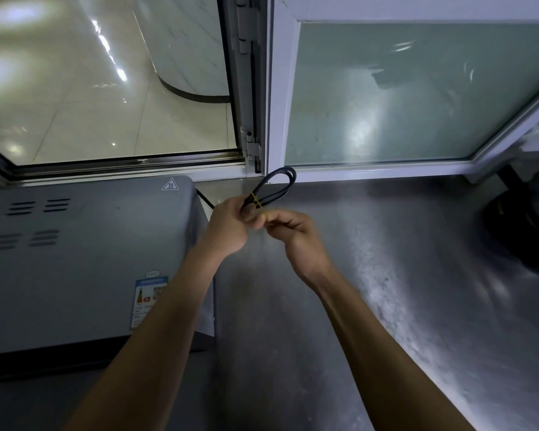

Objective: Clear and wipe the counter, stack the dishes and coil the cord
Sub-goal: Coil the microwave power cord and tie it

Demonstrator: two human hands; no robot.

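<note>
Scuffed grey metal table (pixel 386 275) runs beneath a white-framed frosted window (pixel 417 94). Above it, the left hand (pixel 227 225) grips a folded black power cord (pixel 277 185), probably to keep its loops bunched, while the right hand (pixel 293 231) fingers pinch a thin yellow band (pixel 257 199) around the bundle. Just left stands a grey vented appliance (pixel 84 259); a dark object (pixel 520 225) sits far right.

A counter (pixel 371 275) runs along a window (pixel 417 94) behind it. On its left stands an appliance (pixel 75 259). Right of the appliance, above the counter, two hands meet: the left hand (pixel 227 225) and right hand (pixel 293 234) hold a looped cord (pixel 280 181) between them.
</note>
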